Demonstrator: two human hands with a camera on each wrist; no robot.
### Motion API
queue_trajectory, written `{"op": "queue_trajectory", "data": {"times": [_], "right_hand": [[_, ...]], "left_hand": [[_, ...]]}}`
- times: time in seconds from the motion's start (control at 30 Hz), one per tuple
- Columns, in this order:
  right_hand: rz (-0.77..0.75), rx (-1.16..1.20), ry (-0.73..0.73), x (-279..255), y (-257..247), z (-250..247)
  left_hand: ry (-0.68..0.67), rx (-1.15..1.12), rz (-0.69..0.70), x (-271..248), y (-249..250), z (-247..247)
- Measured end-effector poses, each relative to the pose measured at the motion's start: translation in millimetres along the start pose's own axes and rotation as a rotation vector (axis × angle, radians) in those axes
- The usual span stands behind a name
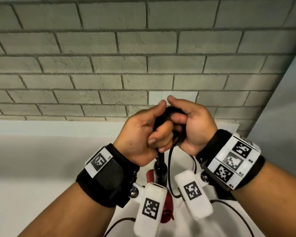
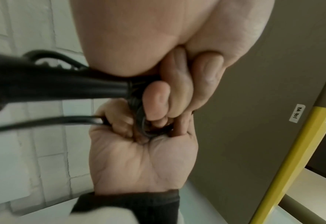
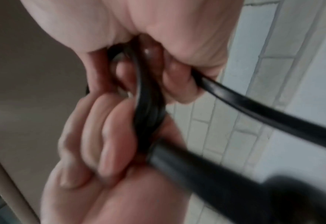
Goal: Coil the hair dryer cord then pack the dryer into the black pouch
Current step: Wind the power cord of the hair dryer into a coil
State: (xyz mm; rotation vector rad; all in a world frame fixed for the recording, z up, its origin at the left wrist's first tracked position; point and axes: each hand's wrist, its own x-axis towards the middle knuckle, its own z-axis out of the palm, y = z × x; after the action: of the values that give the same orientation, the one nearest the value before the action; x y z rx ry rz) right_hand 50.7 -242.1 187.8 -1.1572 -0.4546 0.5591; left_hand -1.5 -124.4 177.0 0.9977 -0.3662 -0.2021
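Observation:
Both hands are raised close together in front of the wall. Between them sits a small coil of the black cord (image 1: 167, 112). My left hand (image 1: 154, 134) grips the coil, its fingers curled round the loops (image 3: 148, 115). My right hand (image 1: 183, 120) closes on the same coil from the right, and a free strand (image 3: 254, 106) leads out of it. The hair dryer hangs below the hands: its black handle (image 1: 159, 165) points up into the left hand, and its red body (image 1: 168, 212) shows behind the wrist cameras. In the left wrist view the handle (image 2: 62, 89) is blurred. No black pouch is in view.
A grey brick wall (image 1: 109, 57) fills the background above a white ledge (image 1: 41, 127). A plain grey panel (image 1: 287, 100) stands at the right. In the left wrist view a yellow bar (image 2: 300, 151) runs beside a grey-brown panel. Thin black wrist-camera cables (image 1: 232, 209) trail below.

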Motion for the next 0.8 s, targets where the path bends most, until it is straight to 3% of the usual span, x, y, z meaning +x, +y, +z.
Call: {"op": "queue_trajectory", "data": {"times": [0.17,0.3,0.43,0.6,0.8], "right_hand": [[-0.194,-0.195,-0.021,-4,-7,-12],[-0.204,-0.394,-0.065,-4,-19,-6],[-0.374,-0.600,-0.157,-8,-49,-5],[-0.434,-0.959,-0.251,1,-75,-4],[-0.508,-0.804,-0.183,9,-76,-10]], "left_hand": [[-0.044,-0.061,-0.006,-5,5,-5],[-0.038,-0.070,-0.006,-6,8,-6],[0.022,0.064,-0.029,-9,5,-4],[0.008,0.214,-0.107,-10,4,-3],[-0.023,0.196,-0.109,-12,8,-1]]}}
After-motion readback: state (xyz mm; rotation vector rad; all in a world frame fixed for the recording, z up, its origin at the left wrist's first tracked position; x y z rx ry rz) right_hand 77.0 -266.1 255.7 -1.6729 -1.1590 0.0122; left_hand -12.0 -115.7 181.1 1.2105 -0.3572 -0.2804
